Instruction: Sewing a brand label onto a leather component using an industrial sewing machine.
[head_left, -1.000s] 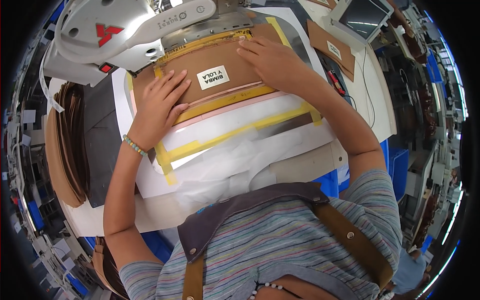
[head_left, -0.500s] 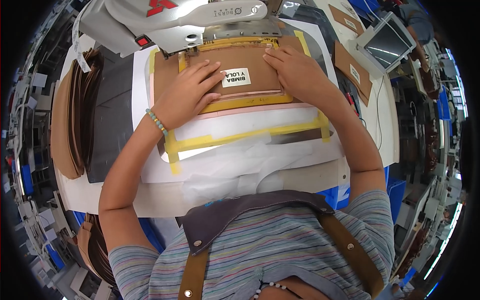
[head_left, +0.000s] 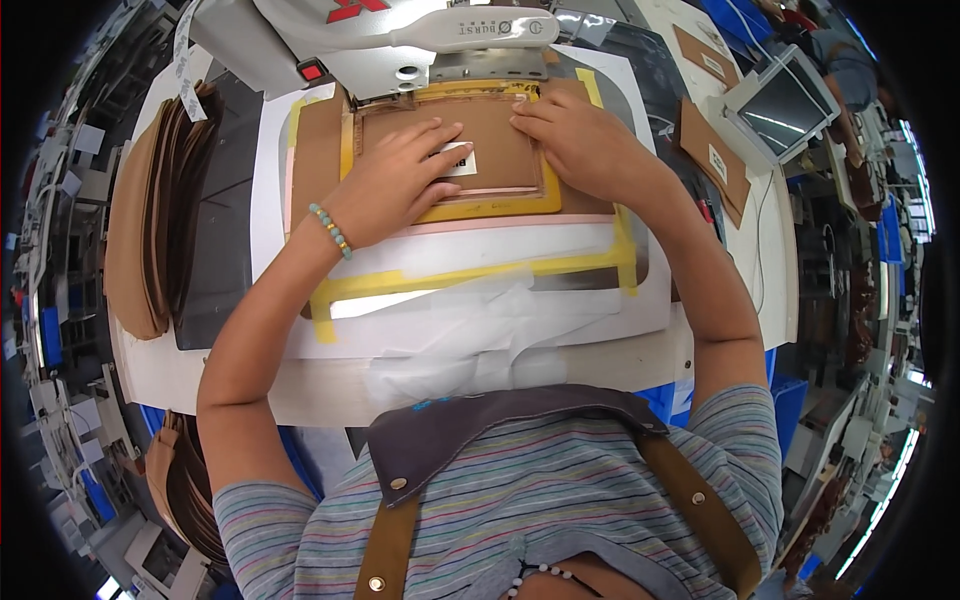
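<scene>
A brown, leather-like panel (head_left: 500, 150) lies flat under the head of a white sewing machine (head_left: 400, 30), within a yellow-edged template frame (head_left: 500, 208). A small white label (head_left: 462, 160) sits on the panel. My left hand (head_left: 405, 175) rests flat with fingers spread, its fingertips partly covering the label. Over the upper right corner of the frame lies my right hand (head_left: 585, 135), its fingers stretched out and touching the frame and panel. Neither hand grips anything. The frame rests on a taped white sheet (head_left: 440, 240). The needle area is hidden behind the machine head.
A thick stack of brown panels (head_left: 150, 220) stands at the left. Labelled brown pieces (head_left: 712, 155) lie at the right, beside a small screen (head_left: 780, 105). Crumpled translucent sheet (head_left: 470, 340) lies near the table's front edge. A person (head_left: 840, 65) is at the far right.
The frame, panel and taped sheet have slid left relative to the machine head. My left hand has shifted right across the panel, covering more of the label. My right hand has moved slightly left.
</scene>
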